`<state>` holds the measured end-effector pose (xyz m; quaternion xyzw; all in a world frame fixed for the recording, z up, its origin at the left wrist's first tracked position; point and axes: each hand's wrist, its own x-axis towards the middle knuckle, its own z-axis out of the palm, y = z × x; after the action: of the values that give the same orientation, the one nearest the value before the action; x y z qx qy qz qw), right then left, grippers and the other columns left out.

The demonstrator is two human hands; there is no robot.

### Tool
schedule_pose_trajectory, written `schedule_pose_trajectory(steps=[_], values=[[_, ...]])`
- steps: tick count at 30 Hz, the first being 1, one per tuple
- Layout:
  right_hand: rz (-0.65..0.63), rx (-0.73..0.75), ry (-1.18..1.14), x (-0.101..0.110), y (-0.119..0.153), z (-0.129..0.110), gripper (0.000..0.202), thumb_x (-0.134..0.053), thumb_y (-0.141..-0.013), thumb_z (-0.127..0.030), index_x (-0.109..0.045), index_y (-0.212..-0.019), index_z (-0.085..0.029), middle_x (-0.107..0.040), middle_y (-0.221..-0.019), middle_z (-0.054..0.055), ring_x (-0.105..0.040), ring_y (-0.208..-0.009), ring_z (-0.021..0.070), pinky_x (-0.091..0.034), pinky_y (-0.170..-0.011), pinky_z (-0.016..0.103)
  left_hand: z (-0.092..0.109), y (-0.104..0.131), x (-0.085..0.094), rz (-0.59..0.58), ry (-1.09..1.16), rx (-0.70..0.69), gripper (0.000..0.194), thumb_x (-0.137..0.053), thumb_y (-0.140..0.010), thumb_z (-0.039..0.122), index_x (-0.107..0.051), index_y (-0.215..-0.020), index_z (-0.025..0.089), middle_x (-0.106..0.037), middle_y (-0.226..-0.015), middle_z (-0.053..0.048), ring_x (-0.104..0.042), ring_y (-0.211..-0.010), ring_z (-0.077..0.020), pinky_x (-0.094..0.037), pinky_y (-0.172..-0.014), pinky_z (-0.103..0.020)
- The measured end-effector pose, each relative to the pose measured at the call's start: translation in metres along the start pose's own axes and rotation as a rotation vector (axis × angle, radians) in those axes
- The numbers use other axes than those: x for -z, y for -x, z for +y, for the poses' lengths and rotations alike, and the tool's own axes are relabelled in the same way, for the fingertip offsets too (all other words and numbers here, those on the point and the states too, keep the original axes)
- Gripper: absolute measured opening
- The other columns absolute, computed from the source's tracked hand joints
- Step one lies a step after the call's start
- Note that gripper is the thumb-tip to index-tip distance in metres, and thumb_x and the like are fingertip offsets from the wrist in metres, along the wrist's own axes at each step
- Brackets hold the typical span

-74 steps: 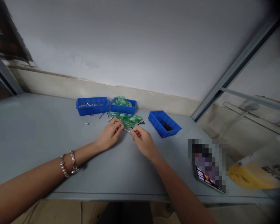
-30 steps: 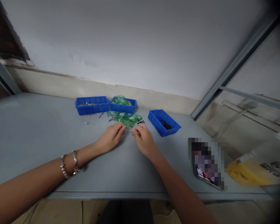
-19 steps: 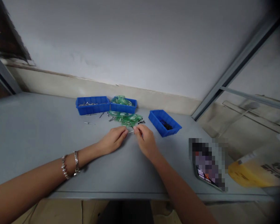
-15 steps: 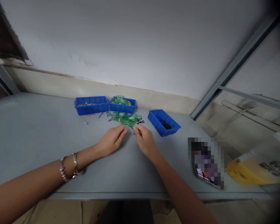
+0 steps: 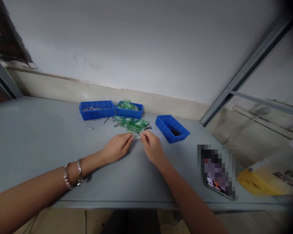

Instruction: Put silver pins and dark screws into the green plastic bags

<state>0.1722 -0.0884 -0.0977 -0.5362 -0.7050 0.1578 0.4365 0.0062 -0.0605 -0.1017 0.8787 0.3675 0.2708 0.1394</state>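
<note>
My left hand (image 5: 118,147) rests low over the table with thumb and forefinger pinched on one end of a thin silver metal pin (image 5: 137,138). Facing it, my right hand (image 5: 151,148) is closed in a pinch at the pin's other end; a small dark tip shows by its fingertips, too small to name. Just beyond the hands lie green plastic packets (image 5: 136,125) with silver pieces in and around them. Several black screws (image 5: 148,127) lie beside the packets, and a loose silver pin (image 5: 94,129) lies to the left.
At the back stand a blue bin (image 5: 97,113) of silver pins and a blue bin (image 5: 129,113) with green packets. A third blue bin (image 5: 172,136) holds black screws. On the right are a phone (image 5: 216,185) and a cup with yellow contents (image 5: 256,183). Metal frame posts flank the table.
The hands keep nearly the same place. The metal pin between them shows more plainly and is tilted slightly more. The whole view has shifted slightly.
</note>
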Motion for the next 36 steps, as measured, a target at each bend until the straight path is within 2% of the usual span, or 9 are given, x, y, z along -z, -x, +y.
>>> schedule_pose_trajectory(steps=[5, 9, 12, 16, 19, 24, 29, 32, 36], values=[[-0.139, -0.069, 0.016, -0.003, 0.002, 0.002, 0.023, -0.035, -0.089, -0.028, -0.038, -0.067, -0.023, -0.048, -0.060, -0.002, -0.046, -0.059, 0.0137, -0.033, -0.059, 0.026, 0.005, 0.002, 0.003, 0.076, -0.132, -0.020, 0.028, -0.028, -0.093, 0.029, -0.039, -0.069, 0.020, -0.049, -0.061, -0.002, -0.048, -0.060, -0.0177, -0.035, -0.061, -0.030], [-0.205, -0.045, 0.025, -0.004, 0.004, -0.002, 0.021, -0.037, -0.088, -0.024, -0.039, -0.067, -0.023, -0.050, -0.059, -0.002, -0.048, -0.058, 0.0126, -0.033, -0.058, 0.025, 0.002, 0.000, 0.006, 0.137, -0.122, 0.050, 0.027, -0.031, -0.091, 0.028, -0.036, -0.066, 0.020, -0.046, -0.059, -0.001, -0.046, -0.056, -0.0161, -0.033, -0.059, -0.029], [-0.176, -0.036, 0.024, 0.000, 0.004, -0.005, 0.021, -0.040, -0.088, -0.025, -0.040, -0.067, -0.023, -0.048, -0.057, -0.003, -0.046, -0.056, 0.0123, -0.032, -0.057, 0.024, 0.000, -0.002, 0.005, 0.092, -0.054, 0.077, 0.027, -0.031, -0.091, 0.029, -0.036, -0.066, 0.020, -0.048, -0.061, -0.001, -0.047, -0.057, -0.0156, -0.033, -0.058, -0.028], [-0.118, -0.061, 0.034, 0.005, 0.002, -0.007, 0.022, -0.037, -0.088, -0.026, -0.037, -0.066, -0.024, -0.046, -0.056, -0.003, -0.047, -0.056, 0.0132, -0.032, -0.058, 0.025, 0.002, -0.001, 0.004, 0.014, -0.029, 0.014, 0.028, -0.030, -0.092, 0.030, -0.040, -0.067, 0.020, -0.050, -0.060, -0.001, -0.048, -0.058, -0.0161, -0.034, -0.060, -0.028], [-0.141, -0.078, 0.039, 0.006, 0.002, -0.006, 0.022, -0.035, -0.089, -0.026, -0.035, -0.067, -0.024, -0.045, -0.057, -0.003, -0.046, -0.057, 0.0136, -0.032, -0.059, 0.025, 0.005, 0.000, 0.005, 0.078, -0.075, -0.004, 0.029, -0.029, -0.092, 0.030, -0.039, -0.067, 0.020, -0.047, -0.058, -0.001, -0.046, -0.058, -0.0162, -0.034, -0.061, -0.029], [-0.204, -0.023, -0.010, 0.003, 0.004, -0.006, 0.016, -0.035, -0.088, -0.027, -0.040, -0.073, -0.023, -0.048, -0.061, -0.002, -0.048, -0.059, 0.0139, -0.034, -0.060, 0.026, 0.006, -0.001, 0.009, 0.154, -0.027, 0.070, 0.029, -0.030, -0.092, 0.032, -0.041, -0.068, 0.020, -0.049, -0.061, -0.001, -0.045, -0.059, -0.0157, -0.034, -0.060, -0.028], [-0.108, 0.018, -0.055, 0.001, 0.003, -0.002, 0.012, -0.038, -0.086, -0.030, -0.040, -0.075, -0.024, -0.047, -0.061, -0.003, -0.047, -0.059, 0.0141, -0.035, -0.059, 0.026, 0.002, -0.002, 0.011, 0.131, 0.137, 0.110, 0.031, -0.034, -0.092, 0.039, -0.046, -0.072, 0.018, -0.051, -0.066, 0.000, -0.048, -0.063, -0.0149, -0.037, -0.062, -0.027], [-0.058, 0.031, -0.083, 0.000, 0.002, 0.002, 0.009, -0.039, -0.084, -0.029, -0.040, -0.076, -0.024, -0.048, -0.065, -0.002, -0.048, -0.061, 0.0140, -0.037, -0.061, 0.026, 0.000, -0.003, 0.011, 0.108, 0.176, 0.135, 0.036, -0.035, -0.091, 0.043, -0.046, -0.067, 0.018, -0.050, -0.064, 0.000, -0.047, -0.063, -0.0152, -0.037, -0.061, -0.027], [-0.041, 0.011, -0.113, 0.000, 0.002, 0.002, 0.009, -0.041, -0.083, -0.031, -0.042, -0.078, -0.023, -0.051, -0.069, -0.001, -0.050, -0.064, 0.0144, -0.037, -0.064, 0.026, -0.001, -0.003, 0.011, 0.105, 0.231, 0.145, 0.038, -0.036, -0.090, 0.044, -0.046, -0.065, 0.018, -0.049, -0.063, 0.000, -0.047, -0.065, -0.0156, -0.038, -0.063, -0.028]])
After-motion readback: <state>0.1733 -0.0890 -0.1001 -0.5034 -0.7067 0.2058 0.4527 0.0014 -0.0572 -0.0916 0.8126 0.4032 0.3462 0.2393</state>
